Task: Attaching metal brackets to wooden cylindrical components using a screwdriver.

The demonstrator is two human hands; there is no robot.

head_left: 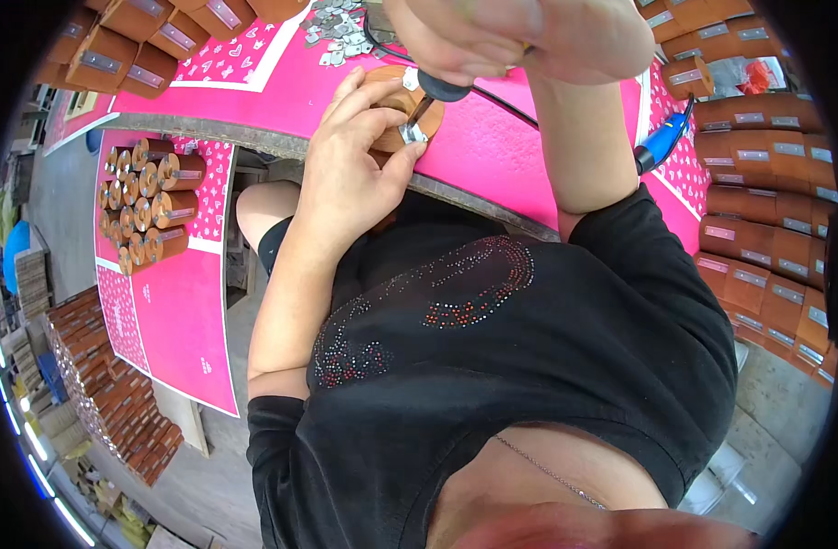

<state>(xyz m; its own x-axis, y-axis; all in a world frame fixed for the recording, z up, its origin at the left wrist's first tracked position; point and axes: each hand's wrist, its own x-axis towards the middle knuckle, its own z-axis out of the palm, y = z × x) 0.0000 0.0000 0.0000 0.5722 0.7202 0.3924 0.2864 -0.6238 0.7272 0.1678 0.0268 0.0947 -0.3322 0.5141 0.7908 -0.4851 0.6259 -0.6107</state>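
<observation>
So in the head view, the left hand point(359, 151) has its fingers spread over a round wooden piece point(432, 120) and is gripping it on the pink desk point(501, 151), thumb right up by a small shiny metal plate point(413, 134). A second pale bit point(411, 79) sits on the wood just past the left hand's fingers. The right hand point(524, 41) is up above and to the right, wrapped around a dark-handled screwdriver point(445, 87), with the shaft slanting down to the metal plate near the left thumb; can't really tell if the tip is seated, too small. A black cord point(510, 109) runs under the right hand. Beyond the left hand there's a loose pile of flat metal bits point(341, 32), and off to its left, a bunch of brown blocks with metal tabs point(131, 59). Further left and nearer the body than those, round wooden pieces point(149, 201) are stacked up. To the right of the right forearm there's a blue-and-black tool point(661, 145), then big rows of brown blocks point(767, 220) past that.
</observation>
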